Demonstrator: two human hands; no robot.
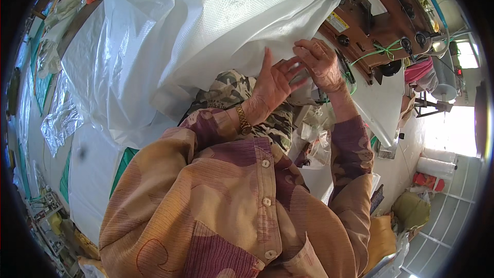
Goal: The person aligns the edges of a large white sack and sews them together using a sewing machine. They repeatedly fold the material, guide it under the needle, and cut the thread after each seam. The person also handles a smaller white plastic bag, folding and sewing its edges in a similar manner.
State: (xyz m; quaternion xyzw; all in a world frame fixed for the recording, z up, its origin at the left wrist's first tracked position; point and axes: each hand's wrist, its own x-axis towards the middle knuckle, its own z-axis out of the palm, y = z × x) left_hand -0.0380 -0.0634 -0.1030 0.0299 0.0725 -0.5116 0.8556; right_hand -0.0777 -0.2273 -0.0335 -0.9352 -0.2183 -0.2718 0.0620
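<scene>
A large sheet of white, translucent woven plastic (206, 25) is spread in folds across the space before me and gathers at a brown sewing machine (360, 31) at the upper right. Over my lap, close to the sheet's near edge, my left hand (275, 86) is turned palm up with its fingers apart and nothing in it. Just right of it, my right hand (323, 66) has its fingers bent together near the left fingertips. Anything small between those fingers is too hidden to make out. Neither hand is on the machine.
Green thread (385, 49) hangs about the machine, whose white tabletop (378, 105) extends toward me on the right. A blue hose (435, 6) runs down behind it. White rolls (435, 168) and a stuffed olive sack (411, 209) lie farther right. Crumpled clear plastic (60, 121) sits at left.
</scene>
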